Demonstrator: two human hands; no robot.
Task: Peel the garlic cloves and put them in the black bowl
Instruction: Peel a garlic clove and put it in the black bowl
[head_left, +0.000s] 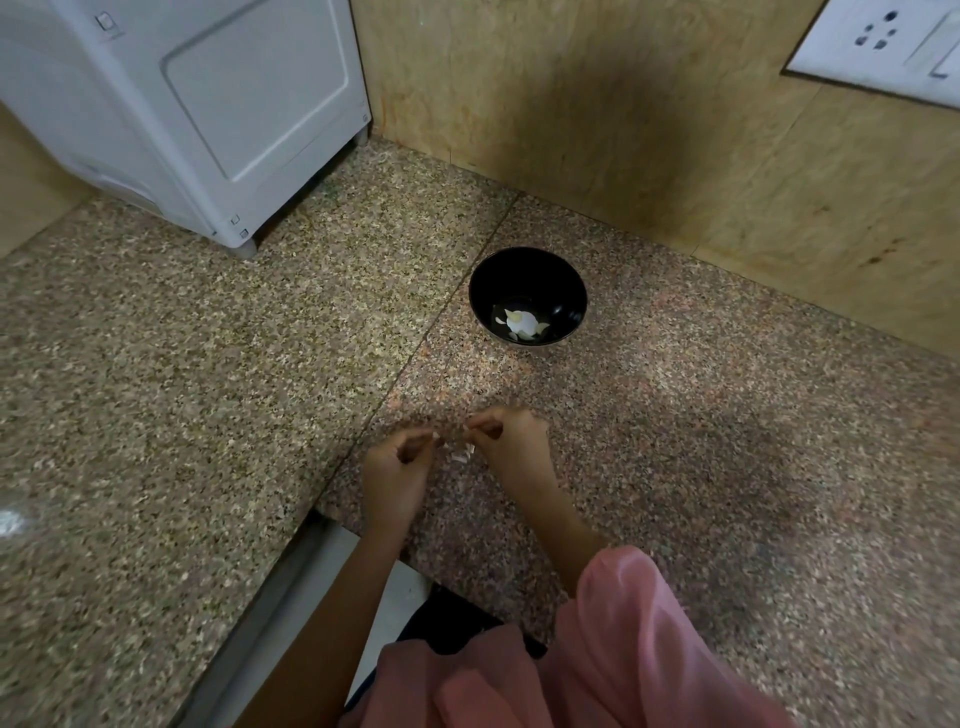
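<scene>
The light is dim and soft. A broad shadow lies on the wall (597, 130) at 12 o'clock. The hands are motion-blurred, and the edges bend outward.

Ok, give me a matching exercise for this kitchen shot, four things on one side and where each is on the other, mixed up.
Things:
1. black bowl
2. white appliance
3. wall socket
4. garlic skins

Places:
A. top right, on the wall
B. between the two hands
C. back left of the counter
D. middle of the counter, near the wall

Pairs: 1-D, 2-C, 3-A, 4-B
</scene>
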